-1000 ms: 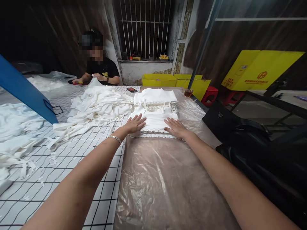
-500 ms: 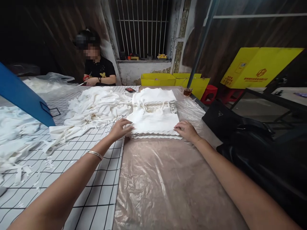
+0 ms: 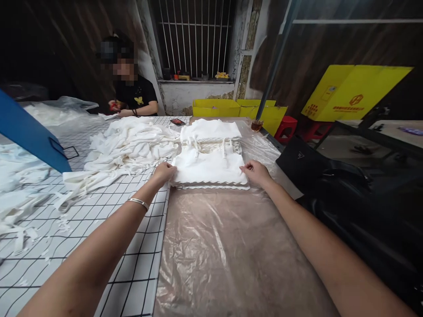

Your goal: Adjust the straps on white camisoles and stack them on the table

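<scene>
In the head view a stack of white strappy tops [image 3: 208, 169] with wavy hems lies flat on plastic sheeting. My left hand [image 3: 164, 171] pinches the left edge of the uppermost white camisole, thumb and fingers together. At its right edge my right hand [image 3: 256, 171] also has its fingertips closed on the fabric. Thin straps of the garment point away from me. Just behind lies a second folded stack of white garments [image 3: 211, 130], partly overlapped by the straps.
Left of the stacks, a loose heap of white garments [image 3: 128, 143] covers the checked cloth [image 3: 142, 259]. A blue board [image 3: 29, 127] leans in at the left. Across the table sits a person [image 3: 137, 97] holding something red. A glass of tea [image 3: 257, 125], phone [image 3: 177, 122] and black bag [image 3: 297, 158] are nearby.
My left hand's fingers, spread before, are now closed on the top's left edge. My right hand stays at the right edge. The view has shifted slightly.
</scene>
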Available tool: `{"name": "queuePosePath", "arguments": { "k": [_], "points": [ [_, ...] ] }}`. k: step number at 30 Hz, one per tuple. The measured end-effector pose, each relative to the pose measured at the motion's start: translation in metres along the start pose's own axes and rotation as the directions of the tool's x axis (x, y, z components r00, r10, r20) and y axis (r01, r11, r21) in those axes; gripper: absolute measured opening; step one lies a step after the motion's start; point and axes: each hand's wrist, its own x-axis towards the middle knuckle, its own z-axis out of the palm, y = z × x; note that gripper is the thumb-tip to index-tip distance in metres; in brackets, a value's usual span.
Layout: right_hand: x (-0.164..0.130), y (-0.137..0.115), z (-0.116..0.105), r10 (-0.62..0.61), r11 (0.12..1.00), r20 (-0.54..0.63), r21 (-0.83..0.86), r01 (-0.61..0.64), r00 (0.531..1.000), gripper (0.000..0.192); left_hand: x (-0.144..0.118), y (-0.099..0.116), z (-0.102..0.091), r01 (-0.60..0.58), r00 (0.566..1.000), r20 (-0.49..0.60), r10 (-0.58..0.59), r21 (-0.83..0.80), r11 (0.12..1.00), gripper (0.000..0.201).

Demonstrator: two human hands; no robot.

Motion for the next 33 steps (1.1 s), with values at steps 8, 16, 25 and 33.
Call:
{"name": "queuePosePath", "arguments": {
  "k": [8,16,25,33],
  "points": [
    [0.031,-0.012,0.015,0.369,0.907,0.045,0.199,-0.371,0.928,0.026,0.015,0.014,0.009,-0.024,0.999,-0.039,0.031,0.166,0.986,0.033],
    [0.045,-0.022,0.027,0.439,0.822,0.085,0.363,-0.438,0.894,0.025,0.034,0.012,0.016,0.006,0.999,-0.043,0.001,0.161,0.987,0.021],
    [0.018,-0.014,0.035,0.128,0.992,-0.262,0.035,-0.123,0.957,0.048,0.037,-0.002,0.024,-0.026,0.991,-0.126,0.046,0.151,0.988,0.027],
    [-0.051,-0.011,0.002,-0.475,0.873,-0.458,-0.139,0.467,0.752,0.055,0.055,-0.041,-0.029,-0.013,0.931,-0.343,0.123,0.305,0.952,0.030]
  ]
}}
